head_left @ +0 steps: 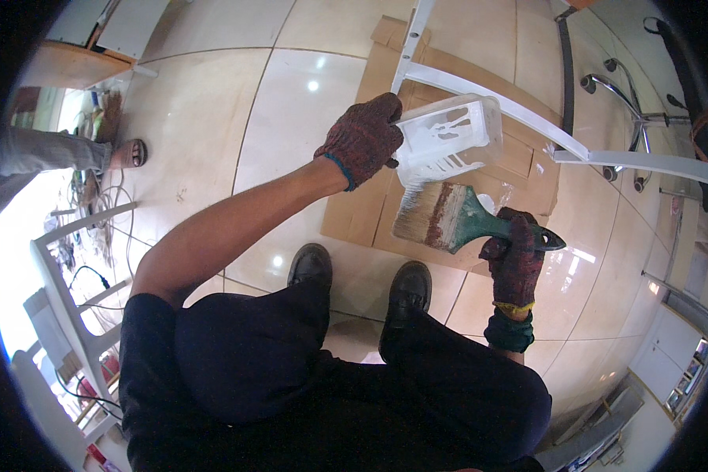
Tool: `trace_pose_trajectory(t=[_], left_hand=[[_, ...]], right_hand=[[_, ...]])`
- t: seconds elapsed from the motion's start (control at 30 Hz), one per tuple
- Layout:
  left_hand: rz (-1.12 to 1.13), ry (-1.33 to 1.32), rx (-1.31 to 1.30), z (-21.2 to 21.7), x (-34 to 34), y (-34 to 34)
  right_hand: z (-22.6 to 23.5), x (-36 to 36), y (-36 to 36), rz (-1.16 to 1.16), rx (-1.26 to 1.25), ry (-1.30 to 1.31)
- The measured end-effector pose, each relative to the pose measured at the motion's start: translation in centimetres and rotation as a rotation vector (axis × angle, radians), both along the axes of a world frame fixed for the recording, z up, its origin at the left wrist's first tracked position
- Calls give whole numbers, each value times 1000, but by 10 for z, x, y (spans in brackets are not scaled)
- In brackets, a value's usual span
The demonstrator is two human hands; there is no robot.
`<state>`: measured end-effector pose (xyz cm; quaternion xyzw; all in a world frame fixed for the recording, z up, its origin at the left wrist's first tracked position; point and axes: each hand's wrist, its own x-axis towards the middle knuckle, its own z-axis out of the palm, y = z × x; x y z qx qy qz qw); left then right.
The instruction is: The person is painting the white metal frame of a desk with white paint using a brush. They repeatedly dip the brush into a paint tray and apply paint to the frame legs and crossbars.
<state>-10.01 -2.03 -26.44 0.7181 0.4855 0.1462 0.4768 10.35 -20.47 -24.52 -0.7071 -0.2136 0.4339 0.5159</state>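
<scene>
My left hand (363,140), in a knitted work glove, has its grip closed on the near end of a clear plastic tub (448,135) streaked with white paint, and I hold it out above the cardboard sheet (519,165) spread on the tiled floor (204,118). My right hand (515,263), gloved the same way, is wrapped tight around the green handle of a wide paintbrush (448,216), whose bristles sit just below the tub's lower edge, near it but not clearly touching.

The tub is tilted and I pinch it by one end only, so I judge it could twist in my grip and spill paint. The cardboard covers only part of the floor, and my black shoes (360,275) stand right at its near edge, so drips off the loaded bristles could land on bare tile or on my shoes. The white-painted metal frame (495,98) runs close behind the tub; a careless swing could knock it and smear its finish. A person's sandalled foot (130,153) stands well apart at the left.
</scene>
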Motion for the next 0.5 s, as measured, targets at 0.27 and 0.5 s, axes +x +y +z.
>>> trace_pose_trajectory(t=[0.27, 0.5], left_hand=[[-184, 20, 308, -28, -8, 10], [75, -170, -115, -11, 0, 3]], right_hand=[[0, 15, -10, -42, 52, -73], [5, 12, -9, -32, 36, 67]])
